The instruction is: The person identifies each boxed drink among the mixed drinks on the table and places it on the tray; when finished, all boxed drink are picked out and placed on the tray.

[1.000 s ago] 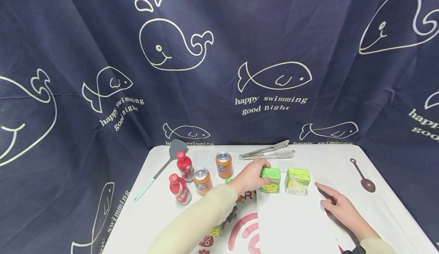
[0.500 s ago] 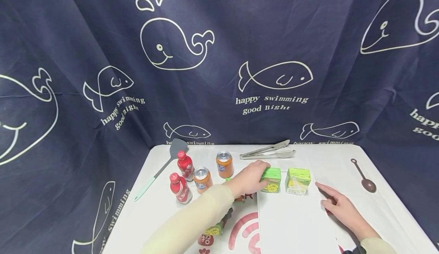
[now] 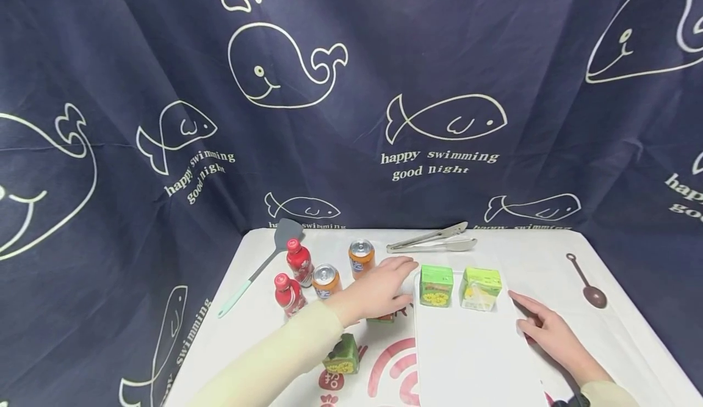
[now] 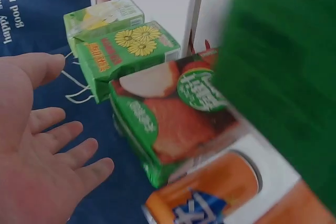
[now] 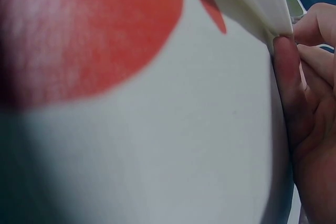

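Observation:
My left hand [image 3: 379, 288] hovers with spread fingers just left of a green drink carton with yellow flowers [image 3: 436, 286], apart from it. That carton stands on a white board [image 3: 469, 352] beside a lighter yellow-green carton [image 3: 481, 289]. Under the left hand is a carton with red apple pictures [image 4: 178, 111], mostly hidden in the head view. Another flower carton [image 3: 343, 358] stands nearer, partly covered by the left sleeve. My right hand [image 3: 551, 334] rests at the board's right edge, fingers fairly straight; its thumb [image 5: 289, 82] touches a white edge in the right wrist view.
Left of the cartons stand two orange cans [image 3: 362, 259] and two red bottles [image 3: 289, 294]. A grey spatula with a mint handle [image 3: 258, 273] lies at the left edge. Metal tongs [image 3: 434, 242] lie at the back, a brown spoon [image 3: 587, 285] at the right.
The left hand has let go of the green flower carton on the board and drawn back to the left. The right hand stays at the board's edge. The head view has shifted slightly.

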Available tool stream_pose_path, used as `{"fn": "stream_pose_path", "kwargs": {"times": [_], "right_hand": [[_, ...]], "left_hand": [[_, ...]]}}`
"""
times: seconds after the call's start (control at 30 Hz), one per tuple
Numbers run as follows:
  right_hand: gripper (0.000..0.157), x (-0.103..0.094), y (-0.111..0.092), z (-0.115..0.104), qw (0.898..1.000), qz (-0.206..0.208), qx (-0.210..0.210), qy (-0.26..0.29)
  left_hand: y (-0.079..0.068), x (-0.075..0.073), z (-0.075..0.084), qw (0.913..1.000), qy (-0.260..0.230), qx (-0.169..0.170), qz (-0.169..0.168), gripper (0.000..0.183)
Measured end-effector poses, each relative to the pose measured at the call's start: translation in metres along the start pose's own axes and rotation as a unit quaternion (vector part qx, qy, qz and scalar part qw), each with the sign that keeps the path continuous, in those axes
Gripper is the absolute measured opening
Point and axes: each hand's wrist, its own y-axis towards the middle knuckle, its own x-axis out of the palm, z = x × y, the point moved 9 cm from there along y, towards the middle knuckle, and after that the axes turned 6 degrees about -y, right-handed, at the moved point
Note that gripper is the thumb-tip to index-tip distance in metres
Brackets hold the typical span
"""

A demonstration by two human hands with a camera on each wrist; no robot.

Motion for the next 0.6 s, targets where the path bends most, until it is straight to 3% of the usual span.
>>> {"fn": "stream_pose_path", "kwargs": {"times": [0.2,0.4,0.6], "right_hand": [[0.062,-0.001,0.0,0.003,1.0,0.01,-0.003,-0.005],[0.062,-0.003,0.001,0.001,1.0,0.006,-0.009,-0.01],[0.062,-0.001,0.001,-0.001,1.0,-0.004,-0.006,-0.012]], "left_hand": [[-0.027,-0.005,-0.009,0.999,0.04,0.012,0.017,0.065],[-0.049,-0.001,-0.035,0.9997,0.005,-0.022,0.013,0.065],[-0.061,0.003,-0.05,0.9995,-0.024,-0.017,0.009,0.06]]}}
